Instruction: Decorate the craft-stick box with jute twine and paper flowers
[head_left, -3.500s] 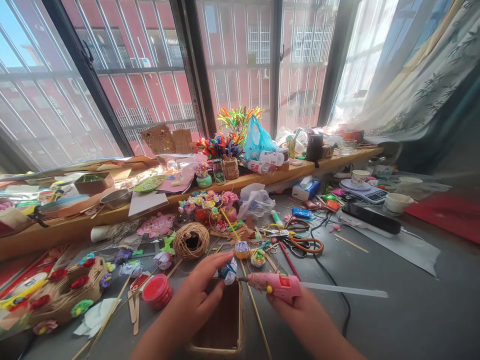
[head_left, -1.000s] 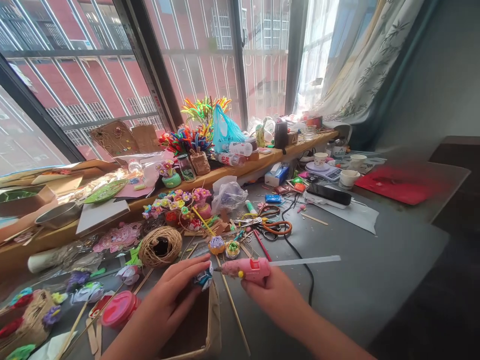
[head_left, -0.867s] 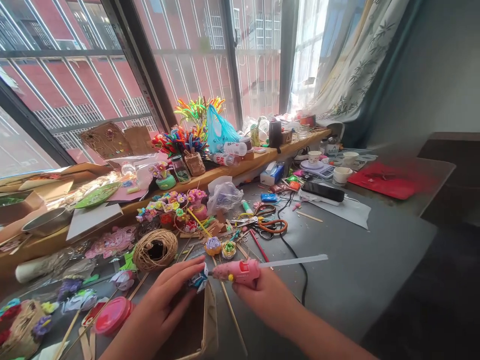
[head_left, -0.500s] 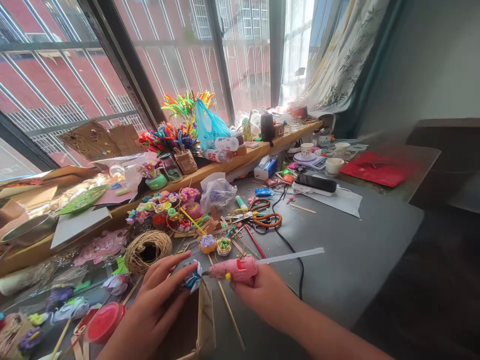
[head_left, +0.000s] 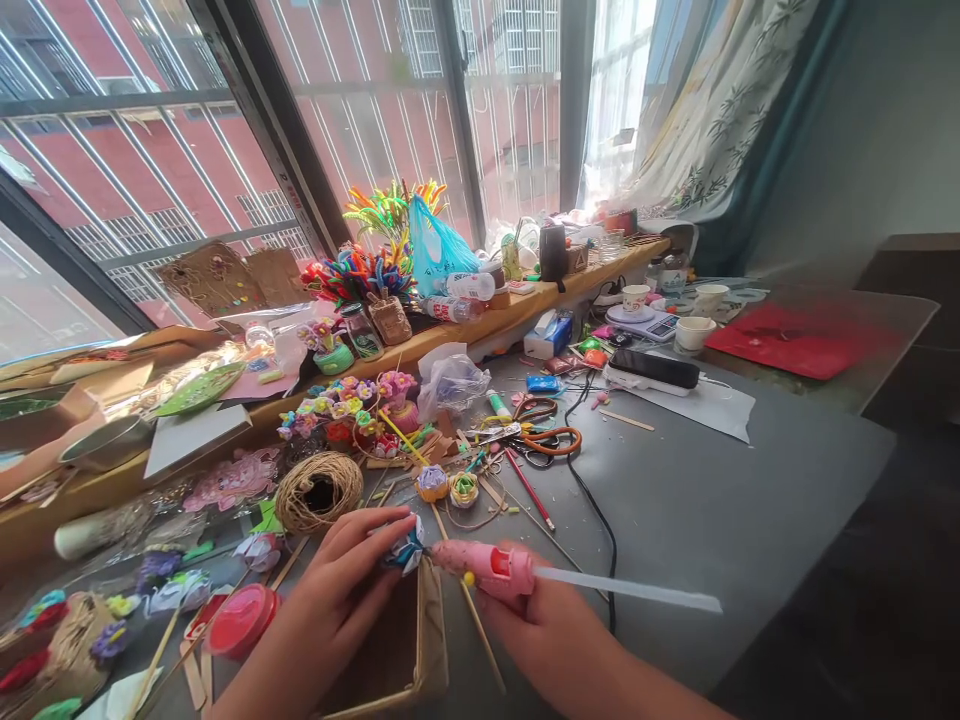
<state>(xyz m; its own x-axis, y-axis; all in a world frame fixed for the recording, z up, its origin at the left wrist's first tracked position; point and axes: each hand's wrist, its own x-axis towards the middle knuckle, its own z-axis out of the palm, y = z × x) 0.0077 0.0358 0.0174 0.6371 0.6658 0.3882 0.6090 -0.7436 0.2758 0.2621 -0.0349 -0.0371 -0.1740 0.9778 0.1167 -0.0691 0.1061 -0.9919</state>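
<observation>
My left hand (head_left: 341, 580) pinches a small blue and white folded paper flower (head_left: 407, 549) just above the corner of an open cardboard box (head_left: 433, 640). Its fingers cover part of the flower. In my right hand (head_left: 536, 620) is a pink hot glue gun (head_left: 487, 567), with a long clear glue stick (head_left: 630, 588) poking out of its back. The nozzle points left and meets the flower's edge; whether they touch I cannot tell. Two more paper flowers, a purple and orange one (head_left: 433, 483) and a green and yellow one (head_left: 464, 489), lie just beyond.
A twine ball (head_left: 319, 492) and a red-lidded tub (head_left: 241, 620) lie to the left. Farther back are scissors (head_left: 551, 440), a red pencil (head_left: 529, 488) and a black cable (head_left: 600, 510). A phone (head_left: 654, 368) rests at right. A wooden sill (head_left: 517, 318) crowded with craft supplies runs behind.
The view has swung right overall, then slightly back left. The glue gun's rear has dropped, so the glue stick now slopes down to the right. Both hands keep their holds.
</observation>
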